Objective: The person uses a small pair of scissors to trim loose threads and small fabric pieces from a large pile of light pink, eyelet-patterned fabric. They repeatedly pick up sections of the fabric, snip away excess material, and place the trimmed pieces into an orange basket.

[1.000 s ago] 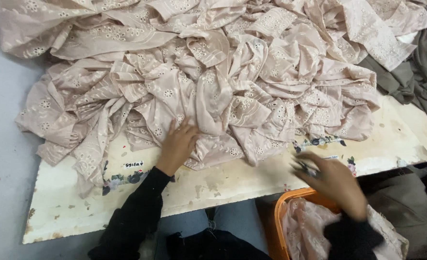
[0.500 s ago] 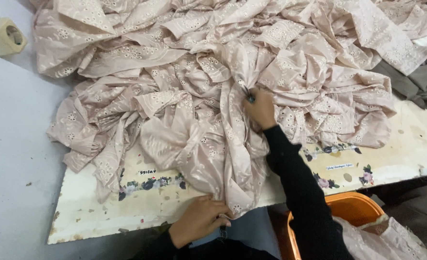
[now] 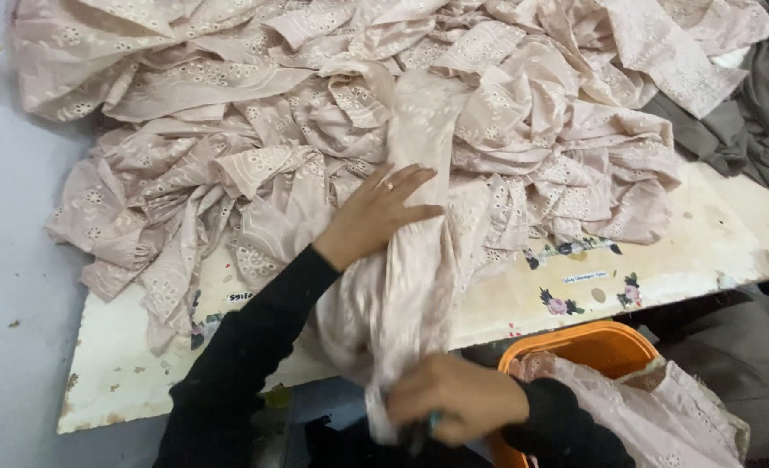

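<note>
Two hands work one long strip of pale pink embroidered fabric [image 3: 419,260] that runs from the heaped pile of pink cloth [image 3: 315,113] down over the near edge of the worn white board [image 3: 661,269]. The left hand [image 3: 376,212] lies flat on the strip, fingers spread, pressing it against the pile. The right hand [image 3: 458,399] is closed around the strip's lower end below the board's edge, beside an orange basket [image 3: 592,342] holding more pink cloth. Grey fabric [image 3: 748,121] lies at the far right.
</note>
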